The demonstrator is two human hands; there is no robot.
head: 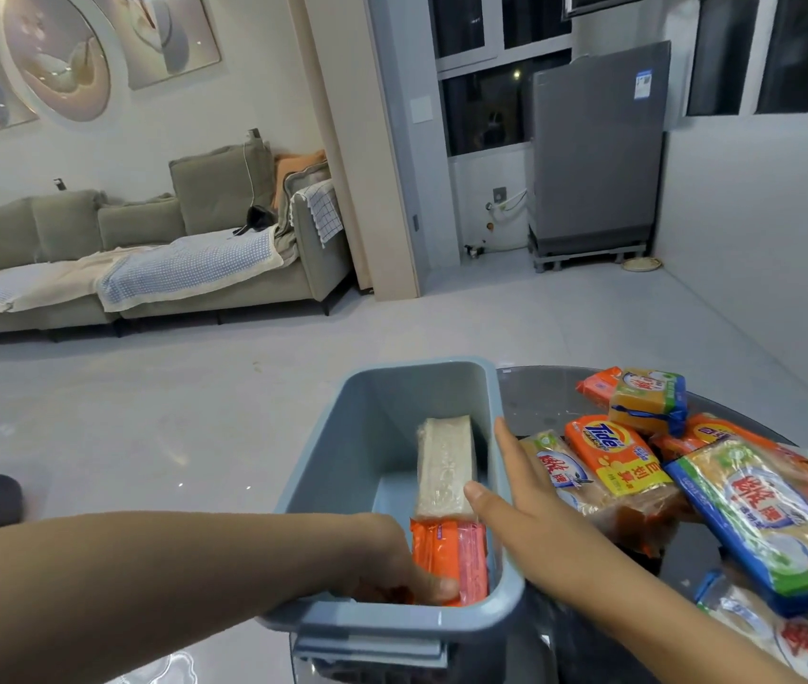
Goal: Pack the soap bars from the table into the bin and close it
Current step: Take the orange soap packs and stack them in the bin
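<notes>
A blue-grey plastic bin stands open at the left edge of a dark glass table. Inside it an orange soap pack stands on edge at the near end, and a pale clear-wrapped bar stands behind it. My left hand reaches into the bin and grips the orange pack at its near end. Over the bin's right rim lies my right hand, fingers straight, its thumb touching the pale bar. Several wrapped soap bars are piled on the table, among them an orange Tide bar and a blue-edged pack.
The bin's lid lies under the bin's near end. A bundle of yellow bars tied with blue string sits at the far side of the pile. Grey floor spreads to the left, with a sofa and a washing machine far behind.
</notes>
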